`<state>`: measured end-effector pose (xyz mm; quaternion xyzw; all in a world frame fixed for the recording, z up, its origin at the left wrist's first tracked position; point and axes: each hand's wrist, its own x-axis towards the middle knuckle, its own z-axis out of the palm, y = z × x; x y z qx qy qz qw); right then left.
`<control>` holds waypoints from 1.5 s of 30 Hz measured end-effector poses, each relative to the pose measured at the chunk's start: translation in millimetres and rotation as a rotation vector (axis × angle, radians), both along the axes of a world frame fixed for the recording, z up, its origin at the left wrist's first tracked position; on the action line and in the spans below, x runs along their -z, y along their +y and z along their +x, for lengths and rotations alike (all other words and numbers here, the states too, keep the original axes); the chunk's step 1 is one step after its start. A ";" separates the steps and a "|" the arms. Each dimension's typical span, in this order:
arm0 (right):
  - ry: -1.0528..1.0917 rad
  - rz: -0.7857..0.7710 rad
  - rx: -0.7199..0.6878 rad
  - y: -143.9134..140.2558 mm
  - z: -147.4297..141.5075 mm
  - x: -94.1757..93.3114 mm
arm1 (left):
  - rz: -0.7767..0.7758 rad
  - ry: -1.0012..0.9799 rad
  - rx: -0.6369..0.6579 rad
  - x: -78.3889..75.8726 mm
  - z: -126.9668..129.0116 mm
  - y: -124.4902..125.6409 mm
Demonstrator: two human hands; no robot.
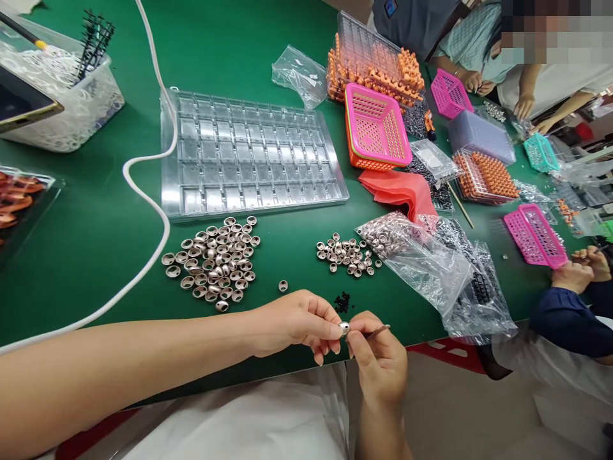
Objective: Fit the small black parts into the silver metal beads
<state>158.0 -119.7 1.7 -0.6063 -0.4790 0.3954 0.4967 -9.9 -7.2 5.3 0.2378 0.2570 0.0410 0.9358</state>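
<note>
My left hand pinches a small silver oval part with a dark hole. Close against it from the right, my right hand is closed around a thin dark stick-like tool; its tip is hidden by the fingers. Just beyond the hands lies a little heap of tiny black pieces. A large pile of hollow silver oval parts spreads to the left, with one loose part beside it. A smaller pile of similar parts lies to the right.
A clear compartment tray lies behind the piles, a white cable at its left. Stacked pink baskets, red sheets and plastic bags stand right. A tub of white rings is far left. Co-workers' hands are at right.
</note>
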 end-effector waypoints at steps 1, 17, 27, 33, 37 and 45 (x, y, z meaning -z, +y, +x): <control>0.004 -0.004 0.000 -0.2 0.1 -0.3 | -0.002 0.002 0.001 -0.2 0.0 0.2; -0.301 0.154 -0.073 -0.5 12.3 -3.9 | 0.257 -0.009 -0.091 12.8 7.0 -9.1; -0.582 0.423 -0.155 5.0 13.0 5.8 | 0.757 0.146 -0.087 7.6 -4.1 0.4; -0.578 0.436 -0.128 2.4 19.9 5.3 | 1.504 0.389 -0.042 -25.5 -21.8 26.8; -0.565 0.436 -0.114 0.7 23.4 0.8 | 1.738 0.635 0.145 -29.7 -39.0 43.8; -0.529 0.417 -0.128 -5.5 30.8 9.3 | 1.816 0.985 0.414 -27.4 -79.8 50.8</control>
